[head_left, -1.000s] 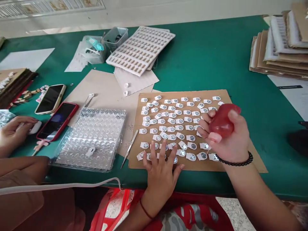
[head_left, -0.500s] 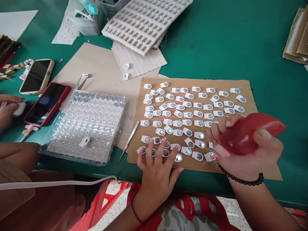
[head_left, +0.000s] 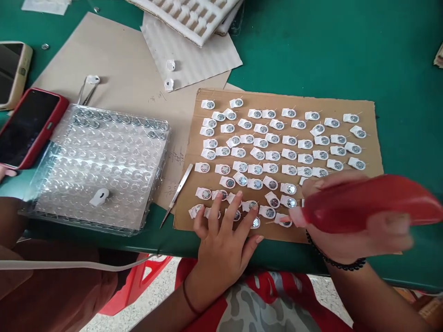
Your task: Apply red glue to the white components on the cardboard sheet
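My right hand [head_left: 360,235] is wrapped round a red squeeze bottle [head_left: 363,203], tilted so its pale nozzle points left. The thin nozzle end is over a small round metallic part with a white tab [head_left: 284,220] in the lowest row; whether it touches cannot be made out. My left hand [head_left: 224,230] lies with fingers spread on the near edge of the brown cardboard sheet [head_left: 360,103], its fingertips among several more such parts. Rows of these parts, with thin wires sticking out, cover the cardboard. Some are hidden behind the bottle and my right hand.
Left of the cardboard lie pointed tweezers [head_left: 176,196] and a clear plastic tray [head_left: 104,161] with several metal discs. Other tweezers [head_left: 86,92] hold a white piece beyond it. A red-cased phone [head_left: 31,124] and a foam tray [head_left: 194,16] are farther off. A person sits at left.
My right hand has shifted the bottle left, from the last part in the lowest row to the one beside it. The left hand stays spread. The view has shifted a little.
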The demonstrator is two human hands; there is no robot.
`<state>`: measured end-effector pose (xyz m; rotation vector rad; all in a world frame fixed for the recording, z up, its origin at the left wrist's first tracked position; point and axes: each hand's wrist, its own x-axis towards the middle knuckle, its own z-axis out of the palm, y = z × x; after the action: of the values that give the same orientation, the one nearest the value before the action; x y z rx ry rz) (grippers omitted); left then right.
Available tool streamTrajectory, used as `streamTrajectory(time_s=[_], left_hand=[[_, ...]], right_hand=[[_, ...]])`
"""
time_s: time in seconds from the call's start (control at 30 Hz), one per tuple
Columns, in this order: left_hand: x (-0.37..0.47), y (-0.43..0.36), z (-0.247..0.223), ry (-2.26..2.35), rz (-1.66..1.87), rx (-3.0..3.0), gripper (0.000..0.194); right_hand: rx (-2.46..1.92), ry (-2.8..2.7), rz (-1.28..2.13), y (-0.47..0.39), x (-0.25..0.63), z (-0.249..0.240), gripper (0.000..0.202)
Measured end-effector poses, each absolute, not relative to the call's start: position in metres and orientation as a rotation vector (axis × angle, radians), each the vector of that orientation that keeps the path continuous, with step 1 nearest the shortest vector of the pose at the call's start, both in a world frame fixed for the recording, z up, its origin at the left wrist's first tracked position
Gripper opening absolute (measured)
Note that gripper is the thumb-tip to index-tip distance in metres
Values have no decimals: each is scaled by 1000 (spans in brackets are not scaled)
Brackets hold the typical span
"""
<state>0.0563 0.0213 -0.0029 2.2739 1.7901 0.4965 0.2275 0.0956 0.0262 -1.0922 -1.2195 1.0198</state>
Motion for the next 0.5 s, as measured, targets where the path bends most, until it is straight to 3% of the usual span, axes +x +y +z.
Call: streamTrajectory(time_s=[0.27, 0.5], left_hand=[[57, 21, -3, 1795, 528, 2234, 37], [58, 19, -5, 1812, 511, 2286, 39]], right_hand=[[-1167, -1700, 657, 94, 218, 11, 28], [-1180, -1793, 605, 95, 218, 7, 28]])
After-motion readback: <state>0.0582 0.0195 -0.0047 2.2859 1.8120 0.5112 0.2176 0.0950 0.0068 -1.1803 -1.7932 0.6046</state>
